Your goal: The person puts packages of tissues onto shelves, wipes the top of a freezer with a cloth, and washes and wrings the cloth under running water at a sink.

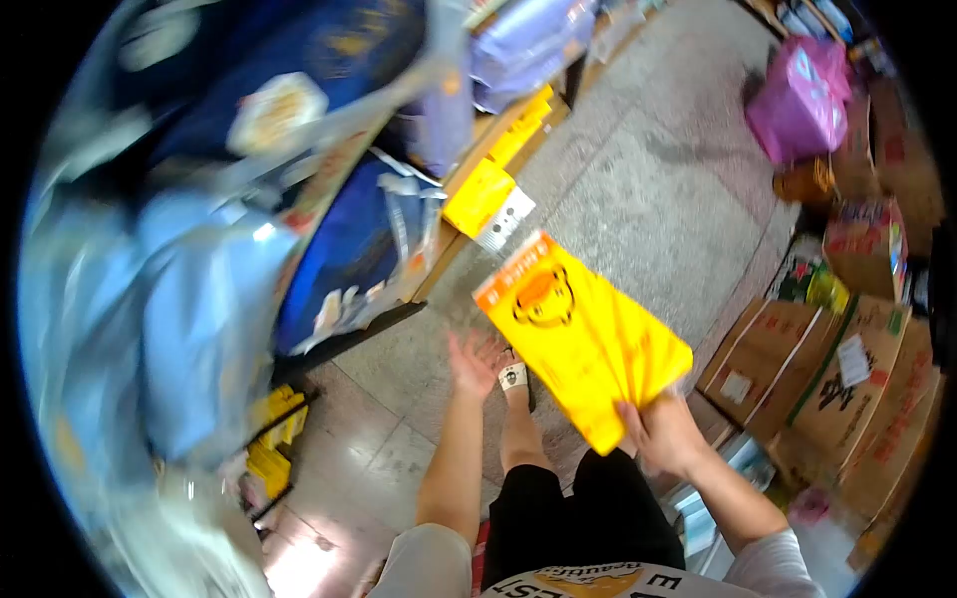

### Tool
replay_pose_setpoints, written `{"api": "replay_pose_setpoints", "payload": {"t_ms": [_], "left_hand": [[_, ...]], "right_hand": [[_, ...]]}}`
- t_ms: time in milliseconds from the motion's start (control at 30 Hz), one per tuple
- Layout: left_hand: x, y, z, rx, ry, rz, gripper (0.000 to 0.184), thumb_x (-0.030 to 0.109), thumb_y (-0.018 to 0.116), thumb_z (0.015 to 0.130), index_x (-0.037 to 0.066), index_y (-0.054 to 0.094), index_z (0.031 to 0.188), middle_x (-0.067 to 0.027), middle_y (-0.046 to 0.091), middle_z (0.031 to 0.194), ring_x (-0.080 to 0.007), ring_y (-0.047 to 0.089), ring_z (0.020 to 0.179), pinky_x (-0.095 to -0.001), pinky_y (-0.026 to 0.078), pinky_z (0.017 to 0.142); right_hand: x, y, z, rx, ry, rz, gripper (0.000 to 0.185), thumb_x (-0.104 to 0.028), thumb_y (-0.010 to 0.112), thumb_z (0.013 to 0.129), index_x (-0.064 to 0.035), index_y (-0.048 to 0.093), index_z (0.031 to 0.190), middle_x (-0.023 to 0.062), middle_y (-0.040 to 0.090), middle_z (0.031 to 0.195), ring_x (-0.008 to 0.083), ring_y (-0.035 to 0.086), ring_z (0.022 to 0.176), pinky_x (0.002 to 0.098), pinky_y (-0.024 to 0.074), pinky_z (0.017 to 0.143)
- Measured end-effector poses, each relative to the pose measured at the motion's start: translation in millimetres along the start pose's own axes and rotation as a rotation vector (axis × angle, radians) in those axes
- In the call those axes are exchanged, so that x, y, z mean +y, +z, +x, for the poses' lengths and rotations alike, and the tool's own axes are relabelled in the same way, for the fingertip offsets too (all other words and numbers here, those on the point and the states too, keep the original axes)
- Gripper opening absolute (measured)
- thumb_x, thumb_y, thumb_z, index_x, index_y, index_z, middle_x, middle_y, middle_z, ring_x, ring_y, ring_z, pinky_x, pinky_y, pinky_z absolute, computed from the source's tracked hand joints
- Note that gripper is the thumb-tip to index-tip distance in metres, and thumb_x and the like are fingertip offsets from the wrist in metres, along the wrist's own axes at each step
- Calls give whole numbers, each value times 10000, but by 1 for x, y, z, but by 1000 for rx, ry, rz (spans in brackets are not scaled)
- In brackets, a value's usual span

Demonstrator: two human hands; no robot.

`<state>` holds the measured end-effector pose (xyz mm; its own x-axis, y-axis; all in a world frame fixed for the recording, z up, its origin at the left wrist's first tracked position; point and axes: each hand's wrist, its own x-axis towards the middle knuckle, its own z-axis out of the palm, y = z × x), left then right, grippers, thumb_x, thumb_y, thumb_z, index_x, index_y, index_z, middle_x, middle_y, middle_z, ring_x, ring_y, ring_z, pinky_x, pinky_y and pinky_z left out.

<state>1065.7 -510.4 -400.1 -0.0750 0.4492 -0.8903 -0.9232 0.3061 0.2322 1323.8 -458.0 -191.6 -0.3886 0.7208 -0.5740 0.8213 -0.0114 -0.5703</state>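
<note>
A flat yellow plastic packet (588,344) with an orange top strip and a printed cartoon face is gripped at its lower right end by my right hand (658,434). The thumb presses on its front, and the plastic creases there. My left hand (474,364) is held out beside the packet with its fingers spread, slightly blurred, and nothing in it. It is apart from the packet. Similar yellow packets (478,199) hang at the edge of the shelf above my left hand.
Shelves on the left hold plastic-wrapped blue clothing (359,249), light blue packages (199,309) and purple packages (528,50). Cardboard boxes (847,369) line the right side, with a pink plastic bag (802,95) farther up. A grey tiled floor (638,189) runs between them.
</note>
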Motion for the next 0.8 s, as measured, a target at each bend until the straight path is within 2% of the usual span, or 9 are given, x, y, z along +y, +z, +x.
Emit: {"api": "replay_pose_setpoints", "payload": {"t_ms": [33,100,167,200,233,333,533,600,800], "left_hand": [[-7,1,-21,55,26,26,781,635,349,779,82,240,1320,-191,337,1287,-316,337,1173,-449,241,963],[-20,-12,-66,131,76,-10,763,617,363,785,93,236,1325,-171,354,1290,-308,358,1159,-441,281,943],[-24,-51,-124,-221,11,-71,687,587,371,799,81,368,1264,-124,455,1214,-257,420,1100,-392,317,917],[-22,-55,-160,-227,-25,-160,581,548,403,808,87,501,1148,-73,542,1111,-209,488,1017,-354,355,875],[-21,-72,-206,-200,89,-247,581,548,403,808,87,501,1148,-73,542,1111,-209,488,1017,-354,355,875],[-34,-139,-280,-191,207,-166,476,482,478,807,64,561,1018,-62,600,993,-185,546,915,-353,401,838],[-49,-235,-468,-21,443,-152,456,336,546,816,23,471,1139,-115,560,1073,-182,539,983,-324,445,838],[-63,-251,-523,36,622,158,511,200,622,761,16,402,1184,-118,532,1107,-209,540,981,-330,441,844],[-98,-311,-595,126,821,-208,591,60,631,694,16,352,1212,-122,515,1115,-225,528,992,-355,432,856]], "right_hand": [[-3,1,-26,213,-213,20,378,-216,461,846,37,542,576,211,520,528,370,537,517,432,438,504],[-19,-30,-80,-154,-169,-84,365,-205,462,844,32,550,581,207,529,539,370,540,531,430,439,512],[-45,-45,-121,-292,-280,-175,346,-191,473,837,30,559,586,199,544,559,371,542,546,426,439,518],[-52,-46,-133,-258,-451,-160,326,-183,493,827,37,569,598,197,549,568,369,549,587,422,444,551],[-70,-44,-154,-219,-624,-178,317,-183,514,815,37,574,595,202,557,595,367,554,620,421,448,587],[-100,-55,-177,-384,-770,-376,302,-211,521,815,35,587,653,206,565,648,375,552,625,420,448,597],[-184,-1,-187,-416,-940,-730,350,-260,482,843,50,583,716,224,573,808,374,560,645,420,459,601],[-209,32,-193,-386,-1024,-724,339,-261,482,844,46,584,742,222,566,852,376,560,662,416,461,613],[-302,150,-200,-303,-1191,-726,286,-246,498,831,29,577,829,200,562,895,365,561,737,404,452,661]]}}
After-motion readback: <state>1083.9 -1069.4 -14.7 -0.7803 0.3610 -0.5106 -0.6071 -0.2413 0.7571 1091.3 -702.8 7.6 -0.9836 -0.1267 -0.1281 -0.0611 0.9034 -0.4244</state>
